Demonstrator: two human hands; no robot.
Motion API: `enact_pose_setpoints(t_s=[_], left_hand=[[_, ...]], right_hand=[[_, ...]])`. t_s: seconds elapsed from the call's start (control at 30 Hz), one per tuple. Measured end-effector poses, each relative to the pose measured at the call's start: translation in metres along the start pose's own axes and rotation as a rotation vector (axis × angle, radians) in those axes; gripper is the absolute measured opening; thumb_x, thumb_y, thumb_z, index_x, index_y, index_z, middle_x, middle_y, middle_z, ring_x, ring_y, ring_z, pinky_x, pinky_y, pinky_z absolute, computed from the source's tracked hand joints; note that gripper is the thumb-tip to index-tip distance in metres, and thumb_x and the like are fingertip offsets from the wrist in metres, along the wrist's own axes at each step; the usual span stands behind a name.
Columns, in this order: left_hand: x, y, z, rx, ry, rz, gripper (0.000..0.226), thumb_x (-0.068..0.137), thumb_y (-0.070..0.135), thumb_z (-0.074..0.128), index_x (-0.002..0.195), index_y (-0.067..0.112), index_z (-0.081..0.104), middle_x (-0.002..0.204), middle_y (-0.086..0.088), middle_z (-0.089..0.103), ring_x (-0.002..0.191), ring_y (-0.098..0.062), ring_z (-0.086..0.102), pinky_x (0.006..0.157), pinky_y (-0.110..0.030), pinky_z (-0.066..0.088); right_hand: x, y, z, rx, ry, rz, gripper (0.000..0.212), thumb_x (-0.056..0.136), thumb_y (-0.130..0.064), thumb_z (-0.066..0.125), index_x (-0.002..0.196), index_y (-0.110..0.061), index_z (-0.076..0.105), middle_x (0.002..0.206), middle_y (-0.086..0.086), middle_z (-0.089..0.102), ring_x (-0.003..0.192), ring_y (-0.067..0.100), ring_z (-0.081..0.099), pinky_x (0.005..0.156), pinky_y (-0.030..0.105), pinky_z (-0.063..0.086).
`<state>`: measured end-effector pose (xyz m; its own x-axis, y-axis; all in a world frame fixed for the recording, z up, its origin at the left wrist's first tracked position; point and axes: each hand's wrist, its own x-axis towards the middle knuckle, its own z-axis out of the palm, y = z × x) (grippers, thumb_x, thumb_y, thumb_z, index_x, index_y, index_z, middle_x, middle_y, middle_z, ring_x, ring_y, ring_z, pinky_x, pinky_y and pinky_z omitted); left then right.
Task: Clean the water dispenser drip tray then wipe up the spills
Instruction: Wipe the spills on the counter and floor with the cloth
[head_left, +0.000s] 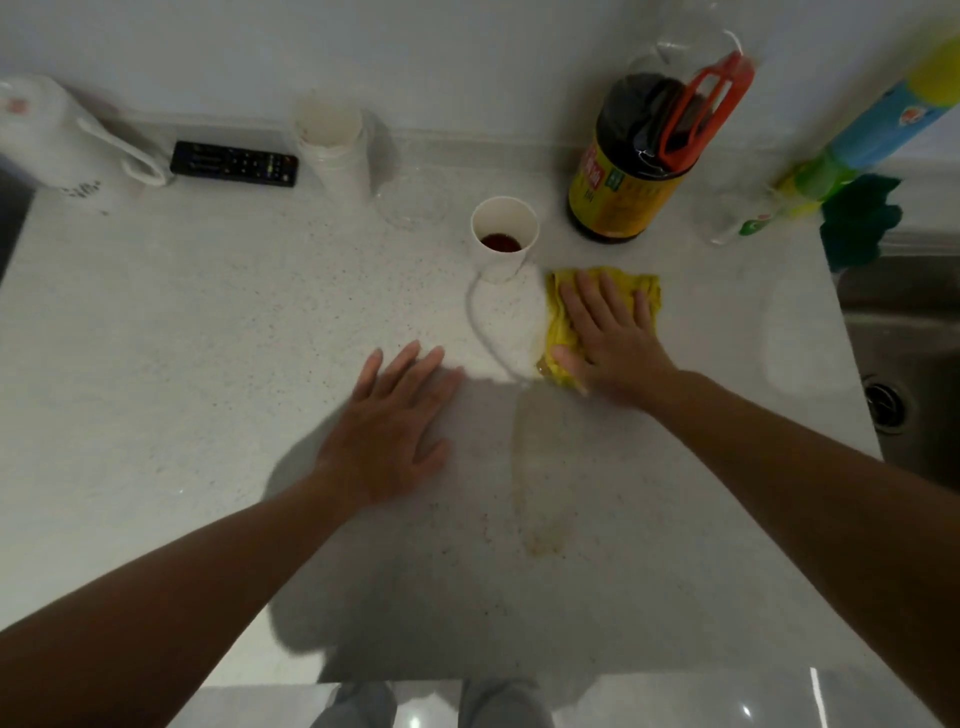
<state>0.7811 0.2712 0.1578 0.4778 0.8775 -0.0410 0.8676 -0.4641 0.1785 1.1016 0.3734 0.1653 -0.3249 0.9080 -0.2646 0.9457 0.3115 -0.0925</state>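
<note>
My right hand (610, 338) lies flat with spread fingers on a crumpled yellow cloth (563, 319), pressing it onto the speckled white countertop (208, 338). A wet patch of spilled liquid (506, 322) spreads to the left of the cloth, and a faint brownish streak (537, 478) runs from it toward the counter's front edge. My left hand (392, 426) rests flat on the counter, fingers straight, left of the streak and holding nothing. A white paper cup (504, 234) with dark liquid at its bottom stands just behind the wet patch.
A dark sauce bottle (623, 176) with a red handle stands behind the cloth. Farther left are a clear glass (413, 200), a white jar (335, 145), a black remote (234, 163) and a white kettle (57, 140). A steel sink (904, 353), green cloth (857, 218) and detergent bottle (841, 156) are at right.
</note>
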Motion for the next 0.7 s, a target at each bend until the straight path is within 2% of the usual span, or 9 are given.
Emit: enact_pose_setpoints(t_s=[0.07, 0.13, 0.23, 0.33, 0.43, 0.47, 0.57, 0.6, 0.7], left_hand=[[0.0, 0.0, -0.001, -0.002, -0.005, 0.004, 0.082, 0.09, 0.054, 0.05, 0.162, 0.022, 0.03, 0.169, -0.011, 0.029, 0.158, -0.036, 0.021, 0.127, -0.061, 0.014], [0.001, 0.001, -0.003, -0.007, -0.007, -0.006, 0.081, 0.088, 0.051, 0.051, 0.161, 0.023, 0.033, 0.169, -0.011, 0.031, 0.157, -0.036, 0.023, 0.127, -0.062, 0.015], [-0.002, 0.005, -0.009, -0.018, -0.027, -0.032, 0.079, 0.087, 0.048, 0.048, 0.161, 0.023, 0.034, 0.169, -0.011, 0.032, 0.157, -0.036, 0.024, 0.126, -0.062, 0.016], [-0.005, 0.008, -0.012, -0.044, -0.019, -0.013, 0.076, 0.09, 0.044, 0.047, 0.161, 0.02, 0.036, 0.168, -0.015, 0.034, 0.157, -0.038, 0.025, 0.126, -0.062, 0.016], [-0.003, 0.005, -0.019, -0.072, -0.117, -0.033, 0.081, 0.09, 0.055, 0.031, 0.164, 0.022, 0.028, 0.173, -0.013, 0.023, 0.16, -0.034, 0.015, 0.129, -0.058, 0.006], [-0.004, 0.006, -0.022, -0.103, -0.135, -0.038, 0.083, 0.089, 0.057, 0.03, 0.163, 0.019, 0.032, 0.172, -0.014, 0.025, 0.159, -0.035, 0.018, 0.129, -0.057, 0.006], [-0.014, 0.009, -0.025, -0.231, 0.011, -0.02, 0.073, 0.085, 0.045, 0.053, 0.146, 0.004, 0.056, 0.152, -0.023, 0.053, 0.139, -0.042, 0.051, 0.123, -0.059, 0.027], [-0.017, 0.007, -0.024, -0.248, 0.055, -0.013, 0.071, 0.085, 0.043, 0.058, 0.144, 0.003, 0.058, 0.149, -0.022, 0.055, 0.134, -0.042, 0.055, 0.12, -0.057, 0.033], [-0.03, -0.003, -0.027, -0.164, -0.007, -0.034, 0.08, 0.089, 0.059, 0.054, 0.153, 0.011, 0.046, 0.158, -0.019, 0.046, 0.141, -0.041, 0.045, 0.12, -0.054, 0.034]], right_hand=[[-0.019, -0.019, 0.003, -0.003, 0.04, -0.112, 0.087, 0.094, -0.068, 0.027, 0.163, -0.015, 0.025, 0.17, 0.013, 0.023, 0.156, 0.042, 0.018, 0.121, 0.072, 0.012], [-0.053, -0.04, 0.014, 0.021, 0.073, -0.223, 0.081, 0.094, -0.064, 0.035, 0.16, -0.015, 0.036, 0.166, 0.014, 0.034, 0.153, 0.043, 0.027, 0.119, 0.072, 0.017], [-0.11, -0.053, 0.032, 0.022, 0.064, -0.215, 0.077, 0.096, -0.063, 0.04, 0.161, -0.021, 0.035, 0.169, 0.005, 0.031, 0.156, 0.035, 0.023, 0.122, 0.067, 0.017], [-0.17, -0.039, 0.045, 0.014, 0.017, -0.071, 0.079, 0.098, -0.066, 0.031, 0.164, -0.024, 0.019, 0.173, 0.003, 0.016, 0.159, 0.033, 0.011, 0.122, 0.067, 0.015], [-0.222, -0.05, 0.059, 0.053, -0.014, 0.129, 0.081, 0.098, -0.07, 0.019, 0.164, -0.028, 0.001, 0.173, 0.0, -0.002, 0.16, 0.031, -0.002, 0.125, 0.062, 0.002], [-0.236, -0.063, 0.064, 0.068, -0.024, 0.193, 0.082, 0.098, -0.07, 0.018, 0.163, -0.027, -0.005, 0.173, -0.001, -0.008, 0.159, 0.03, -0.008, 0.126, 0.06, -0.003], [-0.255, -0.118, 0.078, 0.105, -0.037, 0.364, 0.085, 0.097, -0.07, 0.014, 0.162, -0.025, -0.015, 0.172, 0.001, -0.018, 0.158, 0.028, -0.019, 0.125, 0.057, -0.011], [-0.255, -0.138, 0.082, 0.134, -0.028, 0.416, 0.085, 0.097, -0.071, 0.013, 0.162, -0.025, -0.016, 0.172, 0.001, -0.018, 0.158, 0.029, -0.019, 0.125, 0.057, -0.012], [-0.24, -0.182, 0.089, 0.206, 0.017, 0.565, 0.087, 0.094, -0.075, 0.008, 0.161, -0.026, -0.018, 0.17, 0.001, -0.02, 0.156, 0.03, -0.021, 0.123, 0.058, -0.016]])
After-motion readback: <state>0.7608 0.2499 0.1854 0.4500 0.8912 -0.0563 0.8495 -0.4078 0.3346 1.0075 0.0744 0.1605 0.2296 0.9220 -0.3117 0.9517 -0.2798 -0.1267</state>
